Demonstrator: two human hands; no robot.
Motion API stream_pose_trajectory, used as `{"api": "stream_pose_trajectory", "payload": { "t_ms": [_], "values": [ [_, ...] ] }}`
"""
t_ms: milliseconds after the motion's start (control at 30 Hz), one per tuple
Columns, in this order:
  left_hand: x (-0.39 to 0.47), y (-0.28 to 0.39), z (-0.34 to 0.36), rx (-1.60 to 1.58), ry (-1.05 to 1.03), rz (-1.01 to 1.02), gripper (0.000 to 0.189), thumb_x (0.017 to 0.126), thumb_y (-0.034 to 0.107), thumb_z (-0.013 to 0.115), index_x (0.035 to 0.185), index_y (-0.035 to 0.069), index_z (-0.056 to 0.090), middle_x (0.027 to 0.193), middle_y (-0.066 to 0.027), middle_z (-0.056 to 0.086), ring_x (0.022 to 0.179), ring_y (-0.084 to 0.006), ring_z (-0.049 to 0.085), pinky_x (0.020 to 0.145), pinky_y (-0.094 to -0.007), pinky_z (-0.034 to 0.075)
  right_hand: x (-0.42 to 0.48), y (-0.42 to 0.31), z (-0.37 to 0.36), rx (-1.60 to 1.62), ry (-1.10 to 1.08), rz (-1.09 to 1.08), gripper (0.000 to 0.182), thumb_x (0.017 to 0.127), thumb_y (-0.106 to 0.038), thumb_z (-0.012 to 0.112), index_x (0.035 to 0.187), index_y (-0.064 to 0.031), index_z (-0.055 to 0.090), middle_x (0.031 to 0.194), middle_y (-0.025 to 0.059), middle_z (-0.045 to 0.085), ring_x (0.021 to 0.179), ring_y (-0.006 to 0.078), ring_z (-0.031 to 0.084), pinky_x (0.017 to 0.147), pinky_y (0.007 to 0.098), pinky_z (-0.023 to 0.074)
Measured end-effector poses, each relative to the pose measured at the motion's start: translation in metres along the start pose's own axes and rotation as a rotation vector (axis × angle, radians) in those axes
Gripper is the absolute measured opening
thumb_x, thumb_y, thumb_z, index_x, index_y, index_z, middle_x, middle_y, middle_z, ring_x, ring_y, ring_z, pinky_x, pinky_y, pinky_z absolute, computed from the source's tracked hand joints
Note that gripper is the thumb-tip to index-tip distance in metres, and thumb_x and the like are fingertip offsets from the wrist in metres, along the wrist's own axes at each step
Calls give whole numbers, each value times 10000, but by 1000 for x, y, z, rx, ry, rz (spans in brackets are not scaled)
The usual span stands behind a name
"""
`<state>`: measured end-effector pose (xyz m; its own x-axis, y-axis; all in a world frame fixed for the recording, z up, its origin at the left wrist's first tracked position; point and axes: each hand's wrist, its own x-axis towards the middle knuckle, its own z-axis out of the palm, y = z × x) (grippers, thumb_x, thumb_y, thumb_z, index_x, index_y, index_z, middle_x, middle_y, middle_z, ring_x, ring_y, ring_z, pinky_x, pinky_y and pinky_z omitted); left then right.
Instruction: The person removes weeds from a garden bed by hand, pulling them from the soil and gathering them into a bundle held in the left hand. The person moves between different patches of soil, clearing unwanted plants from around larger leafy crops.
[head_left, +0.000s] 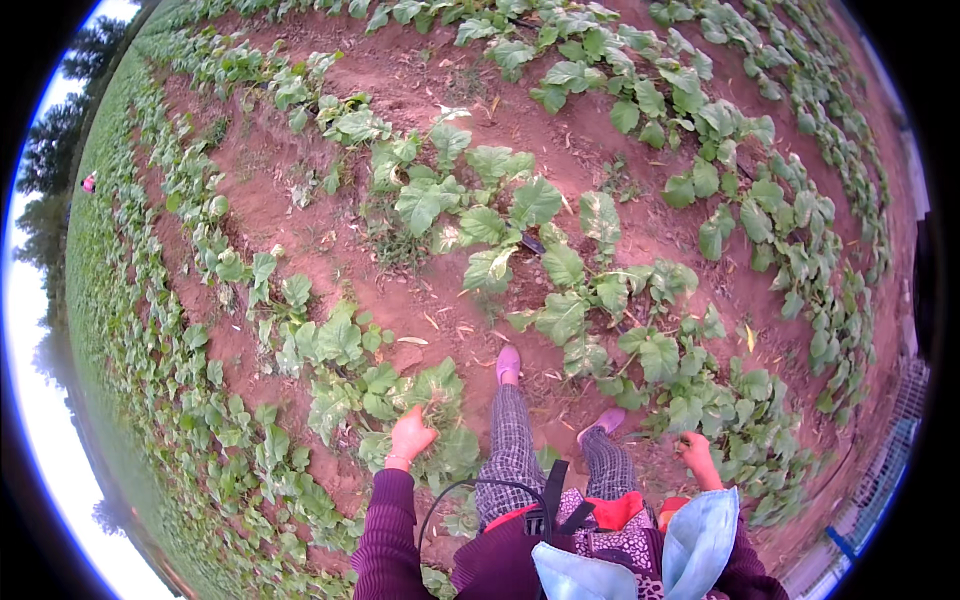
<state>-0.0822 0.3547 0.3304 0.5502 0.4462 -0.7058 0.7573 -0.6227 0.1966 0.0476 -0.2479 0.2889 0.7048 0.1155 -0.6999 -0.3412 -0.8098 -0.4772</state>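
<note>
My left hand (411, 435) is at the leafy row left of my legs, its fingers curled down among broad green leaves (435, 386). Thin grassy stems (444, 412) show beside its fingertips; whether they are gripped is unclear. My right hand (696, 454) hangs low by the row on the right, close to several leaves (686, 412). Its fingers are bent inward, and a small dark spot shows at them, too small to make out. Purple sleeves cover both arms.
My feet, in pink shoes (508, 363), stand on reddish soil (457, 315) between two crop rows. A black drip hose (532, 244) runs under the plants ahead. A blue-framed fence (892, 450) lies far right. Another person (89, 182) is far off at left.
</note>
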Motion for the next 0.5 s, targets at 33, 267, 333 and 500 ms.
{"api": "stream_pose_trajectory", "payload": {
  "t_ms": [33,267,333,500],
  "values": [
    [-11,-10,-6,18,-28,-23,453,592,239,626,983,42,512,842,-200,607,815,-368,580,705,-437,459,-7,-8,1,41,15,19,94,731,10,586,815,51,577,690,85,577,588,143,578,483,287,510],
    [-58,-71,-14,3,-121,-118,478,597,289,636,975,19,524,859,-232,602,830,-382,581,721,-432,469,-41,-28,23,96,90,51,61,755,23,566,814,21,580,692,53,580,558,129,560,497,255,505],
    [-60,-76,-19,12,-177,-85,497,594,305,644,978,12,527,859,-231,604,835,-381,582,728,-432,468,-59,-60,23,187,97,129,51,759,25,564,806,18,582,690,51,578,551,120,553,483,247,497],
    [-50,-64,-51,-15,-142,-55,499,591,268,662,982,-12,528,849,-245,600,850,-383,578,731,-418,464,-90,-123,26,-68,154,79,165,712,-64,631,874,-37,626,763,108,627,665,188,583,661,326,471]
  ]
}}
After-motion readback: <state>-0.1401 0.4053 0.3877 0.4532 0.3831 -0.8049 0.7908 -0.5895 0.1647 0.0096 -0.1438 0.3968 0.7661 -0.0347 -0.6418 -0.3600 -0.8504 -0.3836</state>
